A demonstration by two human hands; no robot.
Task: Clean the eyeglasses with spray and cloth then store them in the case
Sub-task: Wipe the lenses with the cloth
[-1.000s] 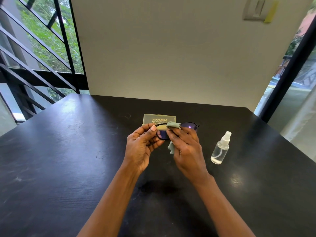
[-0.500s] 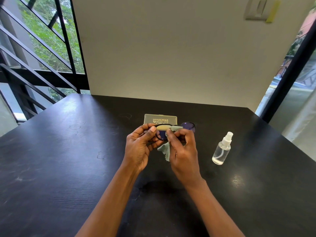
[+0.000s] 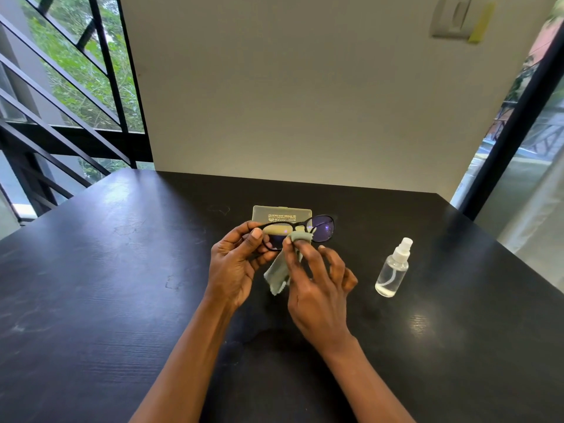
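Observation:
Black-framed eyeglasses (image 3: 322, 228) with purple-tinted lenses hover above the black table (image 3: 106, 285). My left hand (image 3: 236, 264) pinches the frame at its left end. My right hand (image 3: 317, 285) pinches a grey-green cloth (image 3: 279, 274) against the left lens near the bridge, and the loose end of the cloth hangs down between my hands. A tan eyeglass case (image 3: 282, 212) lies closed on the table just behind the glasses. A small clear spray bottle (image 3: 392, 270) with a white nozzle stands upright to the right of my right hand.
A pale wall (image 3: 305, 102) rises behind the table's far edge. Black window bars (image 3: 61, 117) stand at the left and a dark door frame (image 3: 525, 111) at the right.
My right hand has slid back toward me and spread its outer fingers, uncovering the right lens. More of the cloth hangs loose now. The left hand holds its place.

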